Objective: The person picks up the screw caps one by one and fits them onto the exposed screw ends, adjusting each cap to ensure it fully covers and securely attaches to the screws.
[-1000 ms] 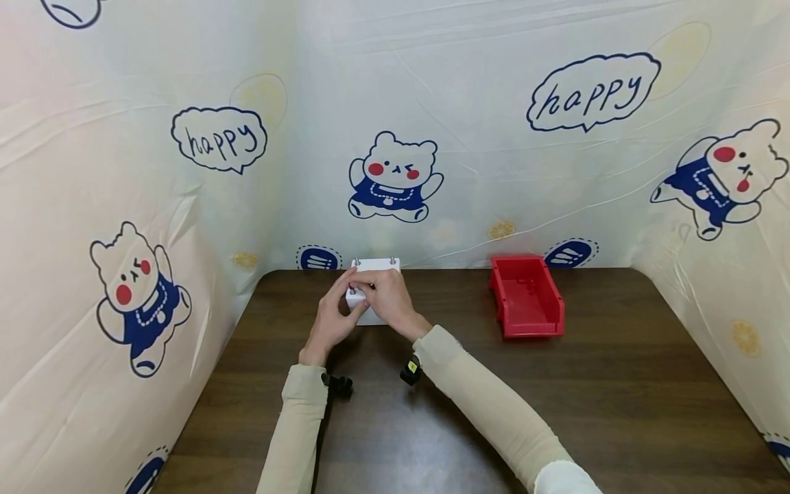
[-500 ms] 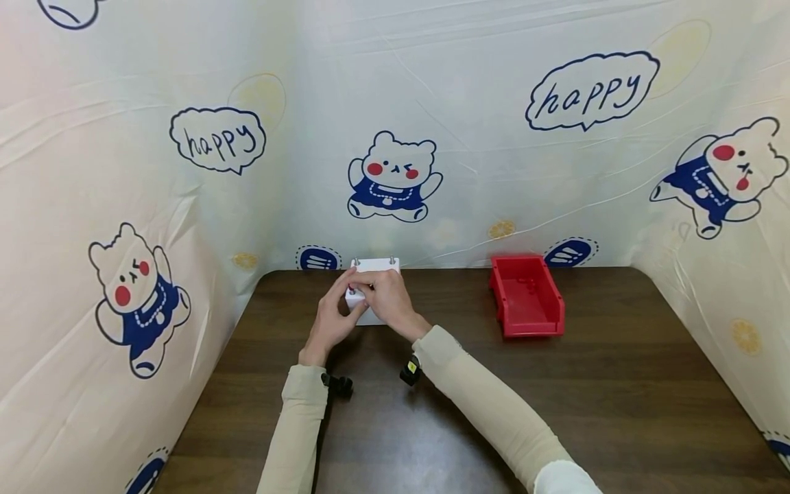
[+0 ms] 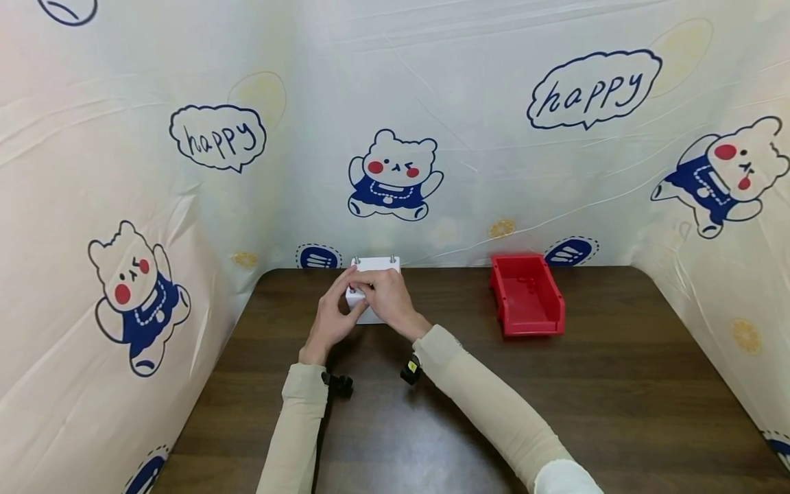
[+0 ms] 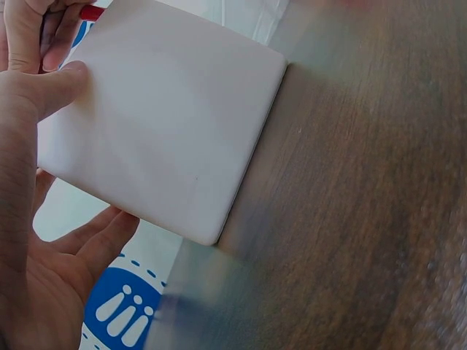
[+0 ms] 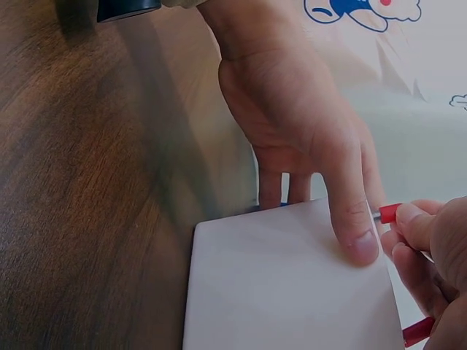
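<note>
A white box-like block stands at the far edge of the table, with metal posts on its top. My left hand grips its left side. In the left wrist view, the thumb of this left hand lies on the flat white face, with fingers behind the lower edge. My right hand reaches over the top. As the right wrist view shows, its thumb and finger pinch a small red cap on a thin metal post. A second red piece sticks out lower down, partly hidden by the right hand.
A red open bin stands at the back right of the brown wooden table, with small red pieces inside. Behind the table hangs a pale printed curtain. Both wrists carry small black cameras.
</note>
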Motion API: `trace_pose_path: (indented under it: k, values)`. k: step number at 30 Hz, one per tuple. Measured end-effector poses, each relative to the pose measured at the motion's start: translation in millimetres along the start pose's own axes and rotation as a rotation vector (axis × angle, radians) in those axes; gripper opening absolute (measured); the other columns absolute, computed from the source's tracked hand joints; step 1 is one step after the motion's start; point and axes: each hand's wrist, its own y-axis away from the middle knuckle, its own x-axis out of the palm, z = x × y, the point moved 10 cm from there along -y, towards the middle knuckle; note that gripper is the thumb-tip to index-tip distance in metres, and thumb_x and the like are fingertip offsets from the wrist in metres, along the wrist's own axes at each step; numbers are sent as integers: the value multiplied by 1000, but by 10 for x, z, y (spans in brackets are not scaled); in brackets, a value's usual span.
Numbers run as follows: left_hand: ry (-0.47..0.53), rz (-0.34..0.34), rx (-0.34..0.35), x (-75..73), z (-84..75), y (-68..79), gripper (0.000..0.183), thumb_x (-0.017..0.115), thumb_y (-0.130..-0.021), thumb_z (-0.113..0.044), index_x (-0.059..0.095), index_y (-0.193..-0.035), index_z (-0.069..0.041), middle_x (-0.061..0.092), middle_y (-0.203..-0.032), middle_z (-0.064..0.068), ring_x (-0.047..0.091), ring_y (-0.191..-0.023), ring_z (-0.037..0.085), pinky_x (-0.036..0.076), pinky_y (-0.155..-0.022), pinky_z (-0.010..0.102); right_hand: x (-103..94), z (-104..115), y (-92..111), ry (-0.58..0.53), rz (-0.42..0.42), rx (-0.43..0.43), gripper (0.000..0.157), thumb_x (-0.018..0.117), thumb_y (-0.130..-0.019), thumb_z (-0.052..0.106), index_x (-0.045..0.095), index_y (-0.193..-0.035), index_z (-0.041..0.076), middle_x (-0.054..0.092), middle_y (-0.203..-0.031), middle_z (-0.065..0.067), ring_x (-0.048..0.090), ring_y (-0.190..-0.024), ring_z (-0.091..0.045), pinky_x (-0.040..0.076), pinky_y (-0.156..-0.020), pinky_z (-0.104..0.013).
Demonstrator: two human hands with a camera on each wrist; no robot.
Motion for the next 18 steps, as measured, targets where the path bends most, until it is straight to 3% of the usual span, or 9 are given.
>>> trace_pose_path:
  k: [7, 18]
  values:
    - [-43, 12, 5, 0, -5, -1, 70, 80, -98, -21, 50, -161, -15, 42, -171, -1, 44, -154, 25, 42, -121, 58, 16, 5, 4, 0, 18, 2, 21, 72, -103, 16, 84, -120, 18, 79, -125, -1, 76, -114, -22, 63, -98, -41]
    - [-59, 23, -10, -2, 30, -15, 70, 79, -99, -24, 49, -161, -22, 40, -172, -5, 41, -156, 24, 38, -125, 57, 16, 45, 17, 21, 16, -28, 20, 73, -102, 14, 84, -119, 16, 80, -124, -2, 76, -113, -21, 62, -99, -40]
